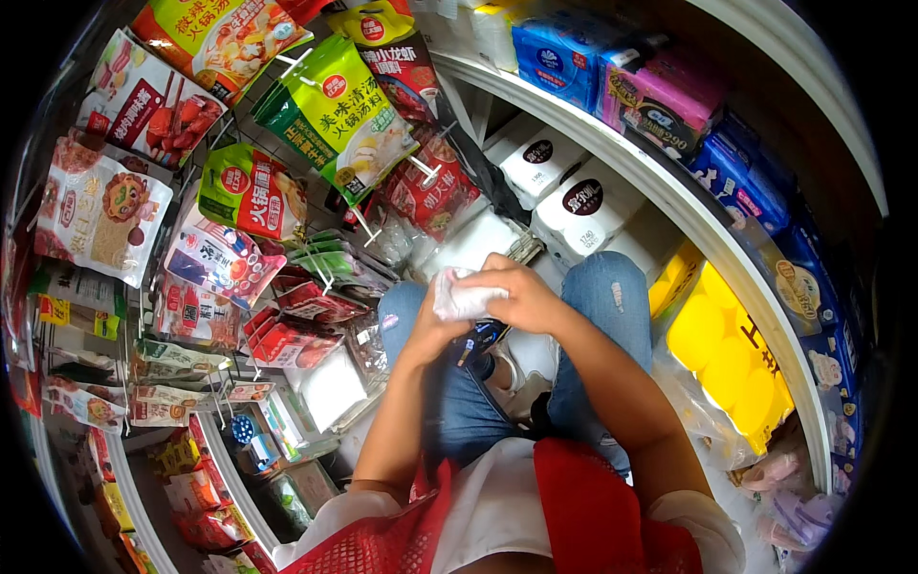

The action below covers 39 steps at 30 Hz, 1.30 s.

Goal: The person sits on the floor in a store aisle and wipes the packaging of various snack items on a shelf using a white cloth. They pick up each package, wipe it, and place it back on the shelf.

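Note:
Both hands are together above my knees, on a crumpled white cloth (466, 295). My left hand (434, 331) grips the cloth from the left side. My right hand (527, 295) curls over its right side, fingers pressed into the folds. Just below the cloth, close to the left hand, a dark item (479, 341) with blue markings shows between my legs. Its shape is mostly hidden, and I cannot tell whether the left hand also holds it.
Hotpot seasoning packets (348, 118) hang from wire hooks on the left, near my left arm. Toilet-roll packs (584, 208) stand on the low shelf ahead. Yellow packs (724, 351) lie at the right, beneath a white shelf edge (688, 190) bearing tissue packs (559, 64).

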Tool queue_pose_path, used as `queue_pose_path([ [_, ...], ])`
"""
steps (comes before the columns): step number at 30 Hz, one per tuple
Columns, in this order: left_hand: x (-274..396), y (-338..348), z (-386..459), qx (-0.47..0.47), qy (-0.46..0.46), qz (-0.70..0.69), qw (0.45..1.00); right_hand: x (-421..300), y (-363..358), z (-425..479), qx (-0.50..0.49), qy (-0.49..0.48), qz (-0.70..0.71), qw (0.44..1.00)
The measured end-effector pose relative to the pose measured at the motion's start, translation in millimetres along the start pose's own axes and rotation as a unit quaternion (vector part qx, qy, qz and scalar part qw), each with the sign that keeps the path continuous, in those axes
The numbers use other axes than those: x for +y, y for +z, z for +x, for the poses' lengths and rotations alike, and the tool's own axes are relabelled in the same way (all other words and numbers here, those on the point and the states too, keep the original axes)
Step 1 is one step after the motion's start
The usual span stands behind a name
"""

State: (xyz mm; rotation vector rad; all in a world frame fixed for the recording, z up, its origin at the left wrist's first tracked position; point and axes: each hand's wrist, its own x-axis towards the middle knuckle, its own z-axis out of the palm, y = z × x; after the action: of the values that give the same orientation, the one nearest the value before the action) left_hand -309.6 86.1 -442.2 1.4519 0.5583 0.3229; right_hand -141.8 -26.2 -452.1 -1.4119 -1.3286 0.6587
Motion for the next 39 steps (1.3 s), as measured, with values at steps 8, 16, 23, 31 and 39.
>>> queue_pose_path([
  [8,-4,-23,-3,0.04,-0.028,-0.079,0.996,-2,-15,0,0.05,0.262,-0.223,0.938],
  [16,-17,5,8,0.213,-0.018,-0.151,0.965,-3,-3,-1,-0.044,-0.013,-0.057,0.997],
  [23,-17,0,1,0.252,0.04,-0.207,0.945,10,-11,-3,0.122,0.114,-0.117,0.979],
  [31,-21,-25,-6,0.11,-0.074,-0.453,0.882,-4,-23,4,0.124,0.195,0.43,0.873],
  [39,-9,-12,-9,0.127,-0.089,-0.466,0.871,-2,-30,2,0.123,0.225,0.311,0.915],
])
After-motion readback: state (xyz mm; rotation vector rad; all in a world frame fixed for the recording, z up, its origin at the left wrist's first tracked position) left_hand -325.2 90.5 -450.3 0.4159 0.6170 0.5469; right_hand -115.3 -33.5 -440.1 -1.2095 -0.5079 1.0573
